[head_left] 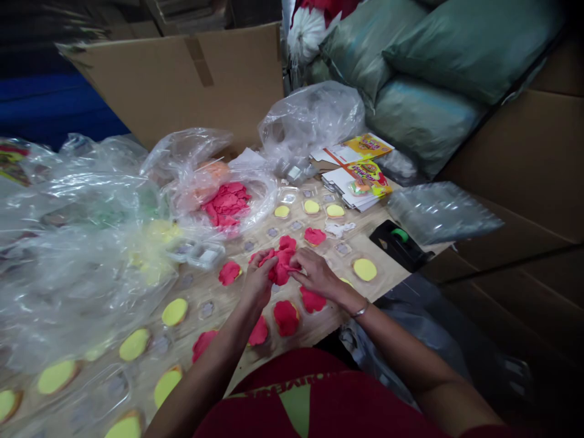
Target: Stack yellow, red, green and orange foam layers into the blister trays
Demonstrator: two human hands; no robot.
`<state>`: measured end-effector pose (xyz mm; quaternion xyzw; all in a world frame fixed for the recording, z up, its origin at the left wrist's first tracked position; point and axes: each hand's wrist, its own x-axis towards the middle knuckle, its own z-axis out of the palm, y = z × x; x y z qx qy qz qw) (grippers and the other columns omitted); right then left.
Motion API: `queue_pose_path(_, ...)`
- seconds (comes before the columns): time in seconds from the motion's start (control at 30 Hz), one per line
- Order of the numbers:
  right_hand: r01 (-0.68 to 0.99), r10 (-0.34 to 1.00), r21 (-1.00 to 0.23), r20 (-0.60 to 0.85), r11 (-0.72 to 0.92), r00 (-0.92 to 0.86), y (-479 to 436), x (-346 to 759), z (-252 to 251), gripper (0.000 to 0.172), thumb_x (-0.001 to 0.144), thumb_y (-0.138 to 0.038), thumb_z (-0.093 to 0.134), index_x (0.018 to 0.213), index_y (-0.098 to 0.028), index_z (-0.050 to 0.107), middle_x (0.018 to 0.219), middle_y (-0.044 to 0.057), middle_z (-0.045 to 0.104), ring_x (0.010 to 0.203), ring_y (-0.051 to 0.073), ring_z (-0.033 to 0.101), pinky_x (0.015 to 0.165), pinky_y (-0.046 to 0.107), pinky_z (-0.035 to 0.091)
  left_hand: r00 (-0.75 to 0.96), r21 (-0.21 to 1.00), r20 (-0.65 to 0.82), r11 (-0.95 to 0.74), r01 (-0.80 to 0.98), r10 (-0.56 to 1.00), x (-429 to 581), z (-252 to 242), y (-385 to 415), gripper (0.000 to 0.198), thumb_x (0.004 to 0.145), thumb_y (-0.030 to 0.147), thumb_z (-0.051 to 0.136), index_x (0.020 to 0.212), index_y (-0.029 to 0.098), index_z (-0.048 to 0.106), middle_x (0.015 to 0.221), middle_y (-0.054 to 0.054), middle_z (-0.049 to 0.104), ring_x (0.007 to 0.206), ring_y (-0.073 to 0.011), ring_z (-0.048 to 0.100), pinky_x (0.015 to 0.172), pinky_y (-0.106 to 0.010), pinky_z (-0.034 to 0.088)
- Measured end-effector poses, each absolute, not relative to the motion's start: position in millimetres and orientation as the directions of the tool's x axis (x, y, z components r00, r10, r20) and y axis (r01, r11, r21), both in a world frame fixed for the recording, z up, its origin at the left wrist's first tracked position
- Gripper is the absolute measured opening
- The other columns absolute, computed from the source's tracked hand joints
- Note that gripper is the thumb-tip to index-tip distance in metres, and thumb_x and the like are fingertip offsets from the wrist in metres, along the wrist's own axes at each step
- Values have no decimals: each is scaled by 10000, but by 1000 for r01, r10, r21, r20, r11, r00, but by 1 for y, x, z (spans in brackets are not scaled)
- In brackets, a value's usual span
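head view: ragged, dough-like red lump (280, 274)

The red dough (280, 272) is matt and rough, the bench (367, 223) wood-grained, the clear bag (314, 112) glossy plastic, the carton (159, 91) cardboard

Red dough (280, 267) obscures some fingertips of the left hand (259, 278). The left forearm (216, 371) partly covers a red piece (203, 345); the right wrist (351, 298), a yellow disc (345, 281). The top edge crops the sacks (474, 55). Carton (367, 146) lettering is illegible.
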<state>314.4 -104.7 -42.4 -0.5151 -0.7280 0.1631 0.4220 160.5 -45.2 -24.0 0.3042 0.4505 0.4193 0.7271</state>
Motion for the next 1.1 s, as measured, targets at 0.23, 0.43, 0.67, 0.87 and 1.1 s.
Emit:
queue_pose_path(0.23,506,824,-680,553,530,-120,-125,316,-33,81,912,-232,546,833,-218,541,995,63,643,941,202,580,863,367,445,332,737,-460,563,-374,823,169,-21,-52,427,551,106,812,921,162,607,764,13,675,634,-105,627,594,-205,489)
queue_pose_path(0.43,460,853,-762,522,456,19,-142,317,-34,274,900,-256,587,1165,-219,530,1103,87,633,1021,204,606,877,351,489,338,570,-631,713,-408,698,180,-21,-57,129,679,30,646,744,132,600,650,8,649,554,-94,598,530,-189,473)
queue_pose_path(0.67,542,896,-745,442,390,-37,-132,319,-30,394,851,-249,651,1229,-200,552,1175,103,575,1136,241,519,984,412,441,366,614,-573,680,-400,733,181,-11,-71,203,644,5,660,794,139,630,646,31,653,519,-84,587,469,-169,439)
queue_pose_path(0.87,502,891,-789,448,353,78,-131,321,-26,253,891,-267,599,1139,-215,595,1106,77,593,1092,214,541,961,382,437,409,490,-655,769,-410,636,179,-8,-72,117,752,28,571,784,109,649,692,-35,680,568,-94,610,557,-182,499)
queue_pose_path(1.1,671,915,-703,393,235,90,-138,316,-33,72,828,-183,630,876,-182,577,950,67,562,961,223,527,850,368,446,271,546,-557,592,-593,785,181,-19,-75,176,698,0,610,792,148,625,690,16,662,599,-80,610,569,-171,483)
